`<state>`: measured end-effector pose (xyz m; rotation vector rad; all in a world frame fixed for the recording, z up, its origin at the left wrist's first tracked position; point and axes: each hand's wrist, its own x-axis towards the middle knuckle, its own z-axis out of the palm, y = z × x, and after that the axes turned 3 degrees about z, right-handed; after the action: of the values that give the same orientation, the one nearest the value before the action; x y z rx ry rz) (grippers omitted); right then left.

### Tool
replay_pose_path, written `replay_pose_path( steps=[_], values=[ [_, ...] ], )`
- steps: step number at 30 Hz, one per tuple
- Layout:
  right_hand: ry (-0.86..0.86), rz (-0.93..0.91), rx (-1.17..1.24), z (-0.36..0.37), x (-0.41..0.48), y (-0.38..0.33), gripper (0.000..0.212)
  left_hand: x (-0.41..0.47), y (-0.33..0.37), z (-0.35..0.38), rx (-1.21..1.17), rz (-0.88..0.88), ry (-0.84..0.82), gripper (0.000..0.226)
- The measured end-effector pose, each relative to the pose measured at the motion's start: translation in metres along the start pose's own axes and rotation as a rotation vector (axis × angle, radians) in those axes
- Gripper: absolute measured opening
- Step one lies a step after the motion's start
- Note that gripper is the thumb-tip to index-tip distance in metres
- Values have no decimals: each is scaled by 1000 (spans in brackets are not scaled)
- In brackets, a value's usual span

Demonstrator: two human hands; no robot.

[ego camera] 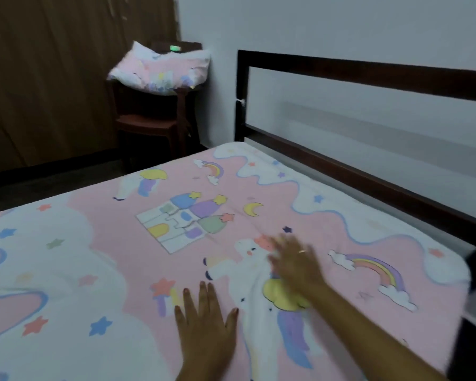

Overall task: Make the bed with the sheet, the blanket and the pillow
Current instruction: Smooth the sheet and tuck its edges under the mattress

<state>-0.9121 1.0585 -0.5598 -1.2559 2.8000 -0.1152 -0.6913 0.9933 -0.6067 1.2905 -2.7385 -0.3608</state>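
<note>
The sheet (pixel 231 188) lies spread over the mattress, under the fingers of both hands, so this first step looks almost done. The left hand (pixel 205 325) presses flat with straight fingers. The right hand (pixel 294 262) is blurred, but its fingers seem spread and flat, holding nothing. The pillow (pixel 160 70) sits on a stool (pixel 146 122), far beyond the fingertips, not yet placed. No blanket is visible, and the near bed edge is cut off.
</note>
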Motion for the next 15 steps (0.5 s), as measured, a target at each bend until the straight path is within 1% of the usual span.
replay_pose_path(
  steps=[1,2,3,4,5,7,8,9,10,11,12,13,14,15],
  values=[
    [-72,-152,27,5,-23,-19,77,-2,8,2,-1,6,-39,85],
    [-130,-266,35,10,-50,-26,83,-6,18,3,-1,24,-67,82],
    [-168,-294,41,11,-75,-24,81,-11,27,5,1,52,-86,76],
    [-95,-267,46,14,-88,-9,73,-16,34,8,5,84,-74,69],
    [-48,-177,45,10,-96,18,71,-21,43,11,0,130,-49,63],
    [-3,75,21,1,-93,86,89,-26,53,14,-19,186,-46,62],
    [21,214,-4,-5,-91,121,91,-26,56,15,-17,195,-44,65],
    [54,352,-14,-13,-90,151,81,-25,57,15,-23,197,-36,70],
    [26,499,-18,-24,-89,177,68,-25,60,15,-32,198,-47,79],
    [3,615,5,-34,-89,195,60,-24,63,15,-40,206,-56,87],
    [-11,693,14,-42,-89,206,58,-22,66,15,-48,218,-62,95],
    [-25,714,23,-46,-88,207,58,-21,69,16,-54,227,-57,99],
    [-38,665,49,-47,-86,200,58,-20,71,18,-65,227,-68,102],
    [-46,567,71,-45,-86,186,58,-18,73,20,-82,224,-98,103]
  ],
)
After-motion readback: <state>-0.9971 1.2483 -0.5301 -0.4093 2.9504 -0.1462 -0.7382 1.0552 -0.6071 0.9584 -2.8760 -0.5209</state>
